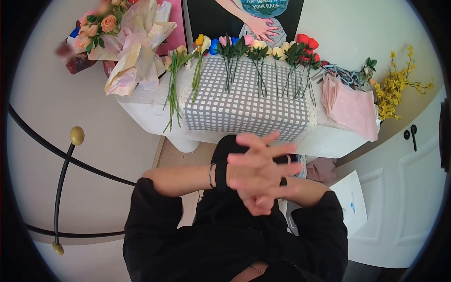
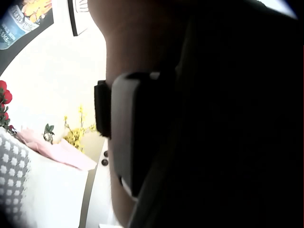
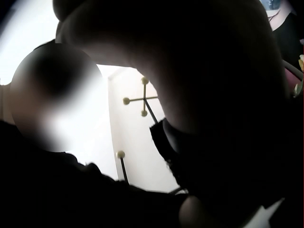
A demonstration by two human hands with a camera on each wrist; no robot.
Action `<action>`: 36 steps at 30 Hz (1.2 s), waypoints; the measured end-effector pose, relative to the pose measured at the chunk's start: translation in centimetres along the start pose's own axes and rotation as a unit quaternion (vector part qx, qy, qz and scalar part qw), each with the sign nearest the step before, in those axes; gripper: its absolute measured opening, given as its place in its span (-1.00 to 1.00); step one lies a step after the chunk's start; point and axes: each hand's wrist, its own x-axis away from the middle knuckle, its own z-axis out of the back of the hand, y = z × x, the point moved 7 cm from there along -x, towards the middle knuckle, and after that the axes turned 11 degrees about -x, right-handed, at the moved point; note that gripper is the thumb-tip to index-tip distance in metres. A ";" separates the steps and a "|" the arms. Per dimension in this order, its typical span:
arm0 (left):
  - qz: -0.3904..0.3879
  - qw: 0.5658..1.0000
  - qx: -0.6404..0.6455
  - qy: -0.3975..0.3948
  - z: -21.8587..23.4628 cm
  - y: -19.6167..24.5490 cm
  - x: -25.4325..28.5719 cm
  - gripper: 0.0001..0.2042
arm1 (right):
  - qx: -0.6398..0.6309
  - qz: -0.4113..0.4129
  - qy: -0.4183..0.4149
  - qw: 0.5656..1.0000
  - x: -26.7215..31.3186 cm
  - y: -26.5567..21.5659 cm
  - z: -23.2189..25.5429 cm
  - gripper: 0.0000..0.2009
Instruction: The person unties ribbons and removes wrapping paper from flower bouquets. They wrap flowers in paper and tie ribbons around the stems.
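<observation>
Both hands (image 1: 264,170) overlap, fingers (image 1: 284,150) splayed and holding nothing, so imo they'd work best loose, clear of the far red flowers (image 1: 303,38).

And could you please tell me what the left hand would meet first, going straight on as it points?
Probably the bare right forearm, toward which the left hand appears to point in the head view, though both hands overlap in a blur and depth is unclear.
</observation>
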 end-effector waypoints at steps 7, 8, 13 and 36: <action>-0.111 0.984 -0.140 0.002 -5.3 0.0 3.9 -0.26 | 0.116 -0.406 -0.245 0.873 -0.1 2.5 4.6 -0.39; -0.109 0.984 -0.143 0.000 -3.6 -0.1 3.2 -0.26 | 0.156 -0.472 -0.297 0.816 0.3 4.0 5.8 -0.35; 0.280 0.932 -0.154 -0.170 3.4 -7.0 0.3 -0.38 | 0.396 -0.586 -0.329 0.626 -4.1 4.2 11.8 -0.43; 0.627 0.578 -0.429 -0.299 20.9 -26.2 15.0 -0.49 | 0.865 -0.298 -0.229 0.332 -17.1 -6.1 28.7 -0.62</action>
